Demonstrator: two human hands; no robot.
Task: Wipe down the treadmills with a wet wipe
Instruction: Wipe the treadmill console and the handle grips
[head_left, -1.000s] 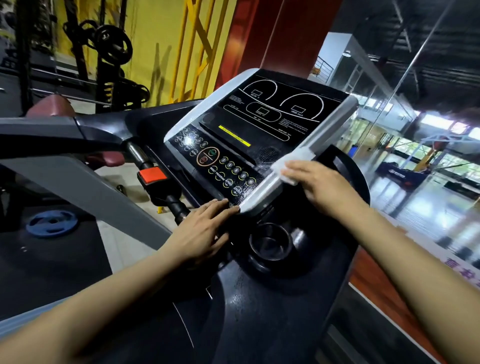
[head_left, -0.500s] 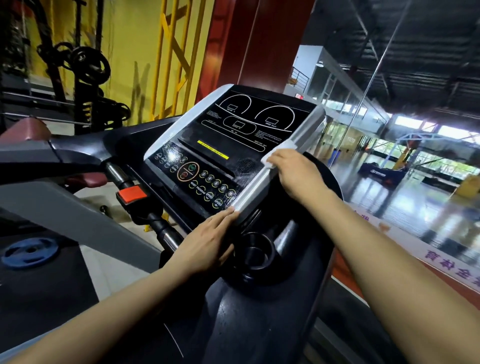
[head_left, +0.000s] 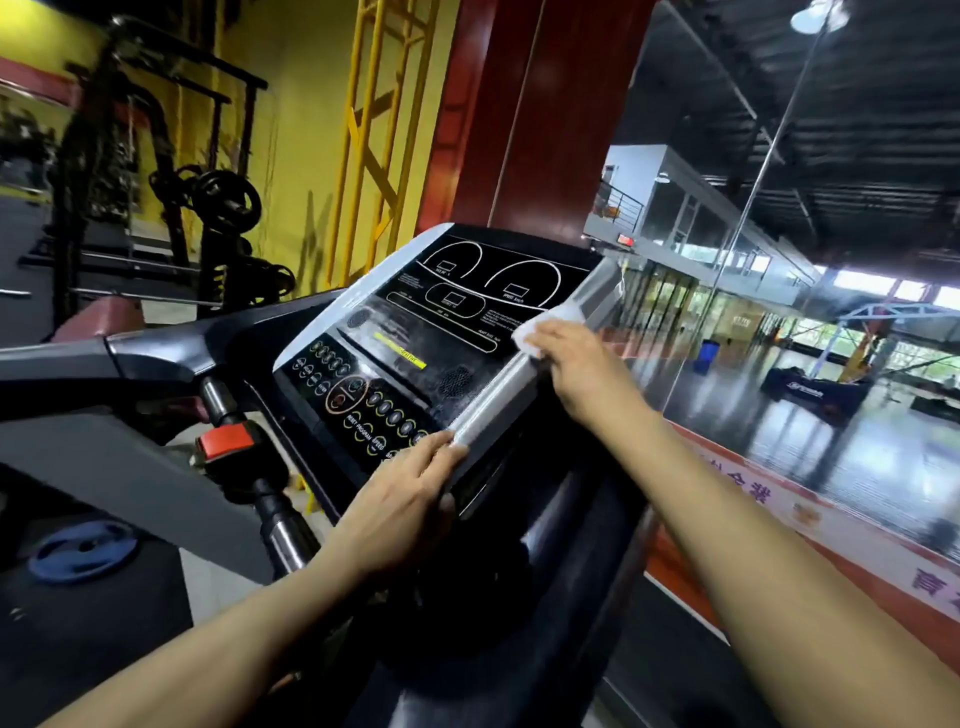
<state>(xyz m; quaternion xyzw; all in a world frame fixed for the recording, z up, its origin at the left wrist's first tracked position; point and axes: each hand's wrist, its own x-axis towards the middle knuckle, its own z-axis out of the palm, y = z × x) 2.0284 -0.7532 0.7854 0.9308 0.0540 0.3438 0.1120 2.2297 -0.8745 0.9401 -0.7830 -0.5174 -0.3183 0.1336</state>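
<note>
Both our hands touch the treadmill (head_left: 457, 332): our right hand (head_left: 576, 369) presses a white wipe (head_left: 545, 325) on its shiny silver edge, our left hand (head_left: 410, 499) lies flat near round buttons (head_left: 384, 410).

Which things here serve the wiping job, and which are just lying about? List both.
For the job: wet wipe, treadmill console, silver trim, right hand, left hand.

Lying about: blue weight plate, blue bin, weight rack.

On the treadmill console (head_left: 431, 332) you can read "RESET", "PROGRAM" and "SPEED" beside the round buttons (head_left: 382, 415). The text on the yellow label (head_left: 400, 352) is too blurred.
</note>
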